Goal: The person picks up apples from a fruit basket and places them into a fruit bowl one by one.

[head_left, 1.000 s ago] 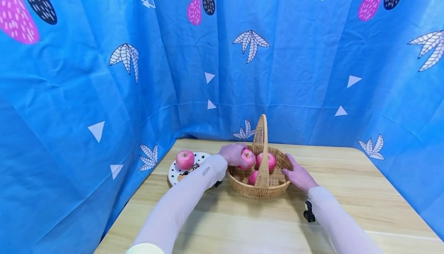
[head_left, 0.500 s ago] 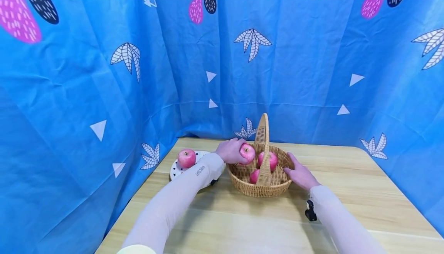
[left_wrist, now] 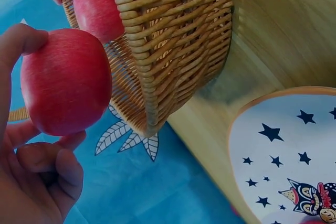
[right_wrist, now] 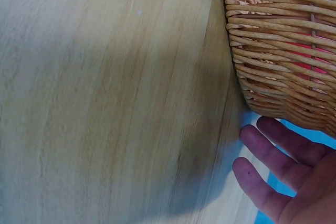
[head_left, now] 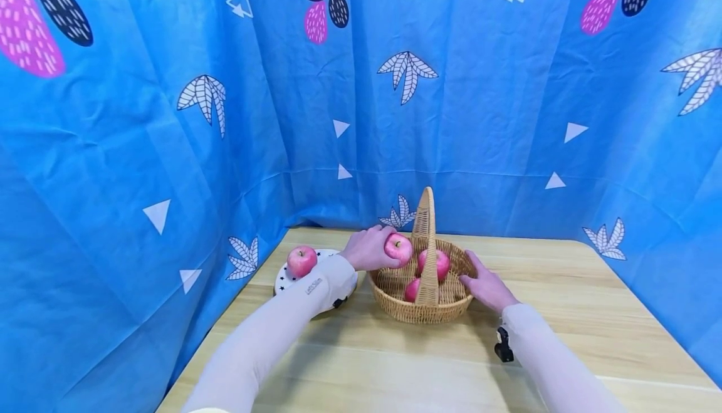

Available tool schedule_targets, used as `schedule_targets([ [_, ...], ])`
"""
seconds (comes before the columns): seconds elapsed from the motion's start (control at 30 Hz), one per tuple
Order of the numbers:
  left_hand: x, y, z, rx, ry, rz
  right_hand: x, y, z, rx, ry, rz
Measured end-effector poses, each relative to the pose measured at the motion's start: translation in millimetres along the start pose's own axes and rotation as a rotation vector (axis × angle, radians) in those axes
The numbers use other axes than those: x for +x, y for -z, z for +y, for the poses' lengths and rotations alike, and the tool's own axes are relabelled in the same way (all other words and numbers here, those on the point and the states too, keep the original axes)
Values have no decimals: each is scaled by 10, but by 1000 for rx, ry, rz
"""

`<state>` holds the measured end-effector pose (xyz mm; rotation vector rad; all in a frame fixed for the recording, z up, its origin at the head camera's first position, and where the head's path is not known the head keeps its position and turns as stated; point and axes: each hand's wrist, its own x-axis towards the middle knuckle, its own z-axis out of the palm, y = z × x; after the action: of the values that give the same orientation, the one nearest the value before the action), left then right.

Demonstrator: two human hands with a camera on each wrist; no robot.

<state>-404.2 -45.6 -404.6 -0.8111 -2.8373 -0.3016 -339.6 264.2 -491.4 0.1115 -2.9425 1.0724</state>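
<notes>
My left hand grips a red apple above the left rim of the wicker basket. In the left wrist view the held apple sits between thumb and fingertips, apart from the basket wall. My right hand holds the basket's right rim, thumb over the inside and fingers outside. In the right wrist view several fingers lie loosely beside the woven side. Inside the basket are two apples, one further back and one in front, partly hidden by the handle.
Left of the basket stands a white plate with star prints and a cartoon figure. One apple rests on it, and my left sleeve covers part of the plate. A tall arched handle rises from the basket. Blue curtain surrounds the wooden table.
My left hand has lifted the apple out of the basket and shifted left toward the plate. The right hand stays at the basket rim.
</notes>
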Motion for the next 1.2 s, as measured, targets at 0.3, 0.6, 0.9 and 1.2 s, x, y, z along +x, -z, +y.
schedule_targets([
  [0.3,-108,68,-95,-21,21,44,-10,19,-14,6,-2,-9],
  [0.6,-186,126,-163,-56,21,80,-5,12,4,3,-2,-10],
  [0.9,-255,206,-233,-75,64,97,3,7,8,12,5,-13],
  [1.2,-327,257,-298,-61,102,111,-9,9,19,13,8,-11],
])
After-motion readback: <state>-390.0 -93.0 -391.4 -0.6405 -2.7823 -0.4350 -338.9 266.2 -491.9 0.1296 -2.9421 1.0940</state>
